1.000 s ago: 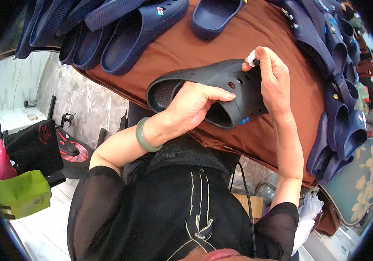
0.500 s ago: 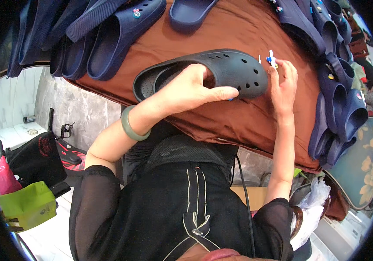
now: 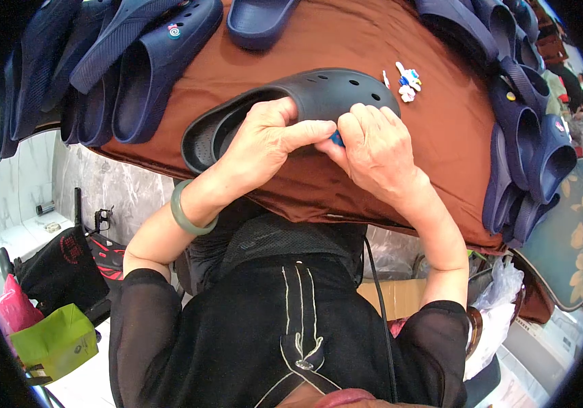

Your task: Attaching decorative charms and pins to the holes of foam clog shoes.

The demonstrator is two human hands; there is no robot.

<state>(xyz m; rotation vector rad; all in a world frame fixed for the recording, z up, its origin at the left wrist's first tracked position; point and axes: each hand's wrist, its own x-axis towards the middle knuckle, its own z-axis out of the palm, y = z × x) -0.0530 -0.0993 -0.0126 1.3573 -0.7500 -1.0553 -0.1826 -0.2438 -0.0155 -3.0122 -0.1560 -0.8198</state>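
**Head view: Dark clog (image 3: 336, 83) at centre of a brown-draped table (image 3: 441, 156)**

A person in a black top (image 3: 237, 326) works bare-handed over the shoe, which lies at the near side of the cloth with its toe toward the right. The left hand (image 3: 261, 139) grips it at the opening, thumb laid across the upper and fingers tucked inside, their tips out of sight. A pale green bangle (image 3: 184, 207) circles that wrist. The right hand (image 3: 376, 146) is curled closed at the near side of the toe, where a small blue piece (image 3: 337, 139) shows between thumb and forefinger, just beside the left thumb's tip (whether it is fixed in the shoe, the fingers hide). Beyond the toe, just apart from it, lie small white-and-blue ornaments (image 3: 408, 80) in a loose cluster. Navy clogs (image 3: 145, 88) crowd the table's upper left, one wearing a swirl charm (image 3: 174, 31); a single navy clog (image 3: 259, 26) sits at the far edge, and more navy shoes (image 3: 528, 160) line the right side. Off the table at lower left are a green bag (image 3: 57, 343), a pink bag (image 3: 16, 302) and a black bag (image 3: 60, 268); at right stands a flower-patterned chair back (image 3: 570, 231).
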